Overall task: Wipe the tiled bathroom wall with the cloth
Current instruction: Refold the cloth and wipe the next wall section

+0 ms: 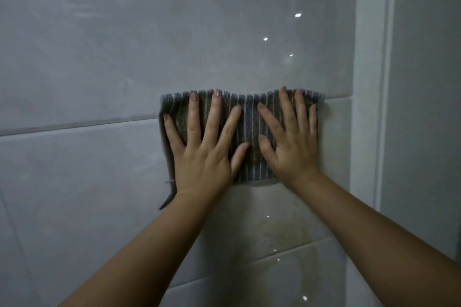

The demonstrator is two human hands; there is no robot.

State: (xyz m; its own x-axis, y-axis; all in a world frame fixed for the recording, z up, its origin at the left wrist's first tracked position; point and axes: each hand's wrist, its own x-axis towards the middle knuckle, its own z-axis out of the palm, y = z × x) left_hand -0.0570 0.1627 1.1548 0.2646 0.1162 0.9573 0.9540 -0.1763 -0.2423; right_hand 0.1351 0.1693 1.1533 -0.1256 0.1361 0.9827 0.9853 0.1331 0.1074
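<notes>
Mid-wipe: my left hand (202,157) and right hand (290,147), fingers spread flat, press the cloth (249,132) against the wall (99,57); the tile past my fingertips, seemingly smeared, needs firm pressure next.

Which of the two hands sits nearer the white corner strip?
The right hand, flat on the striped cloth beside the strip; the left hand lies farther off.

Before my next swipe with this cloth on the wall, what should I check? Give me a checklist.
1. Left hand flat on the cloth: ok.
2. Right hand flat on the cloth: ok.
3. Cloth spread against the tiled wall: ok, but its lower left corner dangles.
4. Room to swipe right: probably not ok, the white trim is close.
5. Cloth damp enough: cannot tell.
</notes>
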